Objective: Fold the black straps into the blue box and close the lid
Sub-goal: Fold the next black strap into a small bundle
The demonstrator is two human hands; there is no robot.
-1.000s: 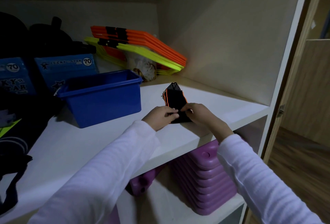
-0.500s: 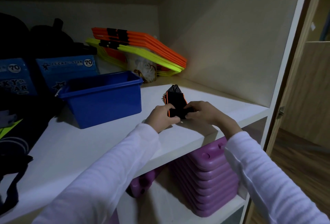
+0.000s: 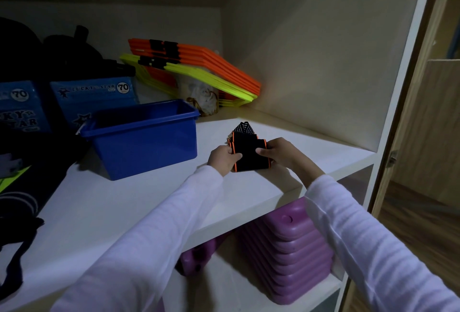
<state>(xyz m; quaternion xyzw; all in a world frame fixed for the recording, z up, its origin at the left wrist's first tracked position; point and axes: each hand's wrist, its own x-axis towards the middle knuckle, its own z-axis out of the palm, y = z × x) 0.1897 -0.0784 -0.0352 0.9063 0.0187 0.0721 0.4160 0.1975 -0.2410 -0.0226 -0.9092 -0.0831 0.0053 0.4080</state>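
The black straps [image 3: 249,151], edged in orange, lie folded in a bundle on the white shelf [image 3: 139,202], right of the blue box. My left hand [image 3: 222,158] pinches the bundle's left edge. My right hand [image 3: 278,151] grips its right edge, thumb on top. The near fold is lifted off the shelf between both hands; a striped end sticks out behind. The blue box [image 3: 142,137] stands open to the left, a short gap from my left hand. No lid is in view.
Orange and yellow flat frames [image 3: 199,70] lean in the back corner beside a white pouch [image 3: 202,98]. Blue cartons [image 3: 94,95] and dark bags [image 3: 22,162] fill the left. Purple stacked blocks [image 3: 286,257] sit on the shelf below. A wooden door frame [image 3: 410,112] is at right.
Both hands have moved apart to the bundle's edges and folded the near strap up, so the bundle now looks wider and thicker.
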